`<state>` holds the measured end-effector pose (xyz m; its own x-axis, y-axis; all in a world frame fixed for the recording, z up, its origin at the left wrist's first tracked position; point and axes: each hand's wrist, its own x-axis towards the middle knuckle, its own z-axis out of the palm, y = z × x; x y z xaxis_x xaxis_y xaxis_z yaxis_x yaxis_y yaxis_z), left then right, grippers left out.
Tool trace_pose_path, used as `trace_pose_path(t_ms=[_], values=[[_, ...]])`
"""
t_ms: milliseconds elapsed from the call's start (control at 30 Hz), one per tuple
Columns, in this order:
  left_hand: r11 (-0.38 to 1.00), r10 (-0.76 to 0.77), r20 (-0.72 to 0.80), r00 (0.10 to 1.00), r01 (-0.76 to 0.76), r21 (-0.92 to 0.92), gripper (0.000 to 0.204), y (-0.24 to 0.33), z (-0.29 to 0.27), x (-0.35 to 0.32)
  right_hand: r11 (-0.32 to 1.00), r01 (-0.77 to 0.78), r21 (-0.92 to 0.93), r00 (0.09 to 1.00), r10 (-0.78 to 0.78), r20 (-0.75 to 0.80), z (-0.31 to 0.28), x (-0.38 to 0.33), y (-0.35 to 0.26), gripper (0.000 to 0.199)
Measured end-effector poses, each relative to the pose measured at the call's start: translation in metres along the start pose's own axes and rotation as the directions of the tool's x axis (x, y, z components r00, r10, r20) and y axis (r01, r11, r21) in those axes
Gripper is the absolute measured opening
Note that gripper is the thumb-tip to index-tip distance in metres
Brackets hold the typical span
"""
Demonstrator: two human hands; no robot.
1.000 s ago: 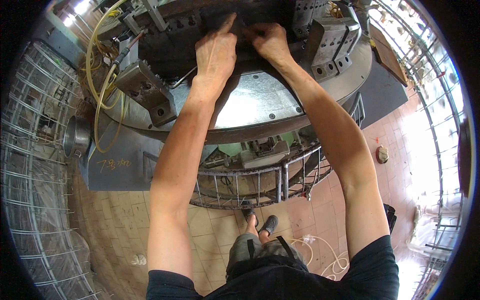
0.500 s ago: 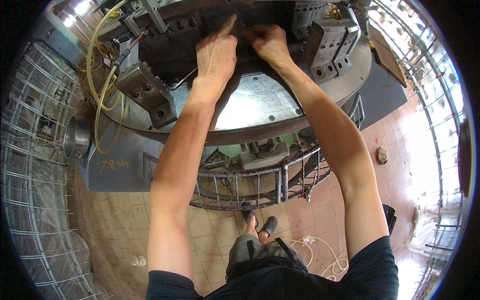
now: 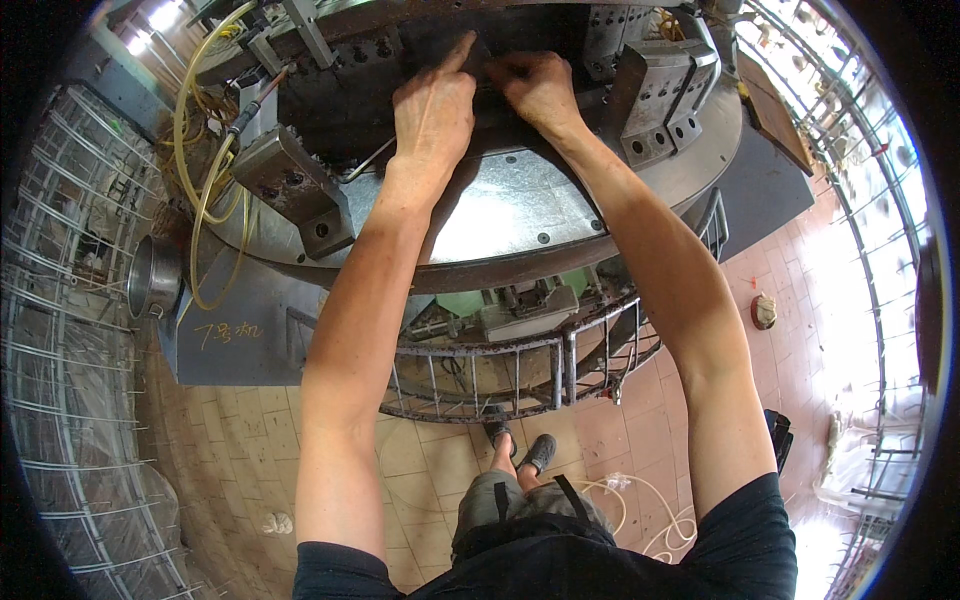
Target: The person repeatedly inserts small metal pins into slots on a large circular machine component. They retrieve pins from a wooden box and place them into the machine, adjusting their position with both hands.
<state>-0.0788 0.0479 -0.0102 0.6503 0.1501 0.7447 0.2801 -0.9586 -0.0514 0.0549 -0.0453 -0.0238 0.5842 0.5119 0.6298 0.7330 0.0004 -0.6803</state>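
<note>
- Round machine plate (image 3: 500, 215): bare sheet metal, smooth, dull sheen.
- Clamp blocks (image 3: 290, 185): grey cast metal, matt, grimy.
- Guard rail (image 3: 520, 375): rusted, rough steel.
- Hoses (image 3: 195, 150): glossy yellow plastic.
- Floor (image 3: 240, 440): matt tile.

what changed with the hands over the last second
Very little. Both hands stayed pressed on the dark flat piece at the far side of the round metal machine table. The left hand keeps its forefinger stretched out; the right hand keeps its fingers curled at the piece's edge. Nothing was picked up or let go. The clamp blocks and yellow hoses did not move.
</note>
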Motion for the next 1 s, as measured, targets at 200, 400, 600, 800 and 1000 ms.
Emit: trace_pose_path(t_ms=[200,400,600,800,1000], values=[[1.000,-0.002,0.002,1.000,0.002,-0.013,0.016,0.000,0.001,-0.001,0.999,0.040,-0.023,0.999,-0.040,-0.016,0.002,0.000,0.003,0.022],[0.999,0.047,-0.068,0.997,-0.046,0.026,0.026,0.002,-0.004,0.005,0.987,0.120,-0.104,0.991,-0.126,-0.049,0.008,-0.001,-0.002,0.020],[0.995,0.002,0.120,0.993,-0.014,0.098,0.059,0.001,-0.019,0.016,0.998,-0.012,-0.069,0.999,0.009,-0.050,0.017,-0.002,-0.016,0.016],[0.985,0.083,0.080,0.993,-0.094,0.143,0.024,0.001,-0.022,0.012,0.911,-0.397,0.113,0.915,0.383,0.126,0.012,-0.013,-0.013,0.019],[0.974,0.066,0.283,0.957,-0.124,0.189,0.015,-0.005,-0.021,0.018,0.959,-0.136,-0.249,0.983,0.162,0.089,0.005,-0.022,-0.025,0.026]])
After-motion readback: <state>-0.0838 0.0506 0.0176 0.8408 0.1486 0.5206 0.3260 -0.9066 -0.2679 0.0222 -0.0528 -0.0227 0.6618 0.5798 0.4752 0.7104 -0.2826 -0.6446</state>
